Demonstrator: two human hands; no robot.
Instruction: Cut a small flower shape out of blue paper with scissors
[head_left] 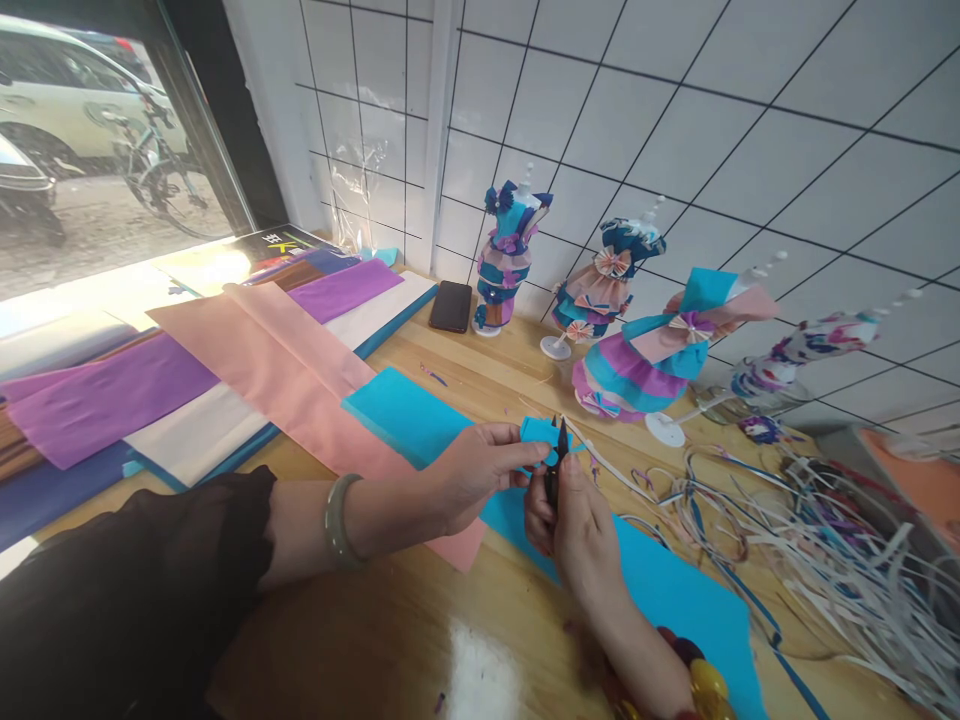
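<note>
My left hand (480, 470) pinches a small folded piece of blue paper (538, 433) above the wooden table (420, 620). My right hand (574, 515) is closed around small black scissors (556, 460), whose blades point up and meet the blue piece. Both hands hover over a large blue paper sheet (675, 590) lying flat on the table. A jade bangle sits on my left wrist, and a beaded bracelet on my right.
Pink (300, 370), purple (112, 395) and white paper sheets lie spread to the left. Several small mannequins in paper dresses (510, 255) stand along the tiled wall, next to a dark phone (451, 305). A tangle of paper strips (825, 560) covers the right side.
</note>
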